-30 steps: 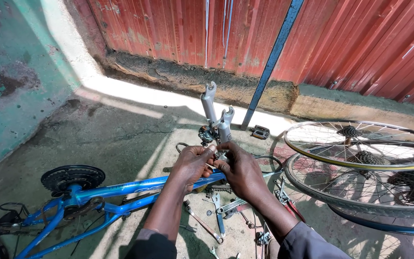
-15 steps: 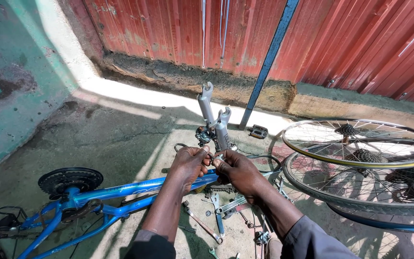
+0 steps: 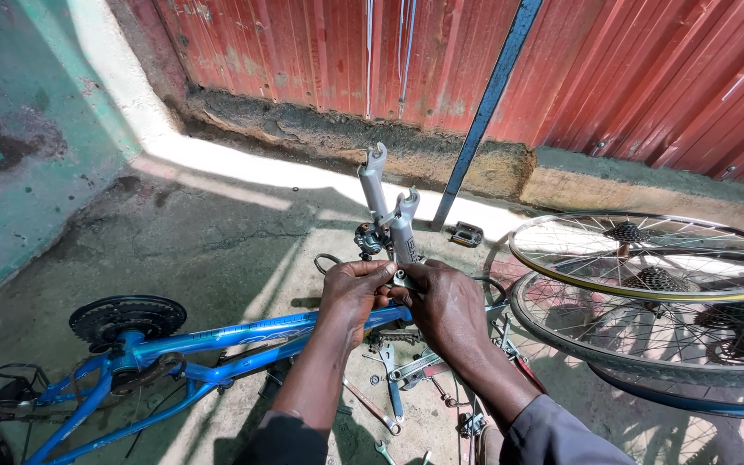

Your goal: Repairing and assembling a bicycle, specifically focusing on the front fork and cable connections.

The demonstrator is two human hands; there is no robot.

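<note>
While left hand (image 3: 353, 288) fingers grip blue frame (image 3: 243, 334) | right hand (image 3: 445, 301) fingers pinch grey fork (image 3: 393, 220)

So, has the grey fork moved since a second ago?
No. The grey fork still stands upright just left of the blue pole, with both hands, left hand and right hand, at its base.

I see hard daylight coming in from above and behind the scene: a bright band runs along the concrete floor (image 3: 217, 224) at the foot of the red corrugated wall (image 3: 647, 77), nearly washed out to white. My hands and the blue bicycle frame (image 3: 243, 336) sit in shade, with sharp-edged shadows crossing the ground. The wheel rims (image 3: 647, 267) catch glints. Focus is crisp throughout; the straight lines bow slightly toward the corners.
</note>
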